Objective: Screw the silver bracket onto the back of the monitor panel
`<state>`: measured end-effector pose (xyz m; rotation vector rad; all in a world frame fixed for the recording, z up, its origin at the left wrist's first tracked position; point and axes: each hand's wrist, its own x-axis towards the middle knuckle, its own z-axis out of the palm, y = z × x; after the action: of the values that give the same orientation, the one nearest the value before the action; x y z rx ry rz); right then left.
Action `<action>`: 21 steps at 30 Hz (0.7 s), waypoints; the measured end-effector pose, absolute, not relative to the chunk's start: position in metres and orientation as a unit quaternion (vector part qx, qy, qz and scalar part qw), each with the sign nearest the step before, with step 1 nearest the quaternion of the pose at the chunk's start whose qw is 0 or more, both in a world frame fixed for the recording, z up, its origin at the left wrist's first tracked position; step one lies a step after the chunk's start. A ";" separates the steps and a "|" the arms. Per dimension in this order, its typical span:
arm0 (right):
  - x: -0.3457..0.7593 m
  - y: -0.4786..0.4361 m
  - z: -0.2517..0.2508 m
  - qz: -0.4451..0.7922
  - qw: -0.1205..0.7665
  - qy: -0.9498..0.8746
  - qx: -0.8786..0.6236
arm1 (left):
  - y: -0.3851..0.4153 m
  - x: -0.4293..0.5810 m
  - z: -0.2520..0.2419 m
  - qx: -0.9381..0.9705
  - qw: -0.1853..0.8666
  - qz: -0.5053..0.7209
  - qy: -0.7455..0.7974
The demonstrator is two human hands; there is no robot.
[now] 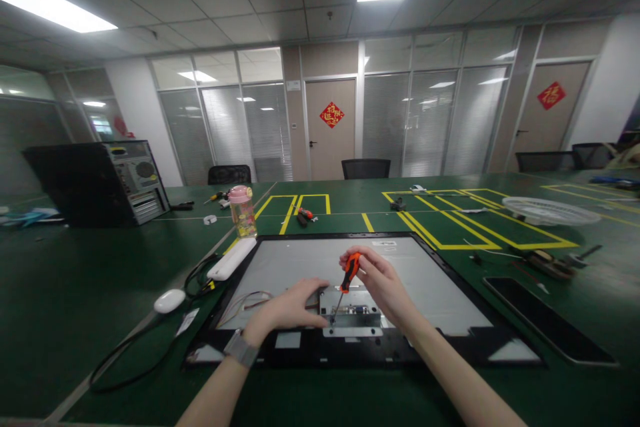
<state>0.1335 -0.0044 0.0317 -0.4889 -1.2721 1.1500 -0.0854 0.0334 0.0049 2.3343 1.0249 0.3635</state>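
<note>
A flat monitor panel lies back side up on the green table, with a small metal board cover near its front edge. My right hand is closed round the orange and black handle of a screwdriver, whose tip points down at the left corner of the metal cover. My left hand rests on the panel beside the cover, fingers curled against its left edge near the screwdriver tip. Thin wires run across the panel to the left of that hand.
A white mouse, a white power strip and black cables lie left of the panel. A pink-lidded bottle and a computer case stand behind. A black strip, a white fan grille and small tools lie at the right.
</note>
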 end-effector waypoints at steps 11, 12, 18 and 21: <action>0.135 -0.005 0.031 0.503 0.624 -0.558 -0.215 | 0.031 -0.084 0.008 0.867 0.281 0.135 0.388; 0.135 -0.005 0.031 0.511 0.623 -0.554 -0.209 | 0.031 -0.084 0.008 0.867 0.280 0.137 0.388; 0.136 -0.003 0.029 0.513 0.622 -0.550 -0.214 | 0.031 -0.084 0.009 0.871 0.280 0.132 0.382; 0.137 0.000 0.026 0.480 0.623 -0.567 -0.245 | 0.031 -0.085 0.007 0.865 0.281 0.135 0.392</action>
<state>0.1368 -0.0003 0.0256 -0.5627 -1.3032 1.1030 -0.0851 0.0314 0.0068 2.3184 1.0514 0.3630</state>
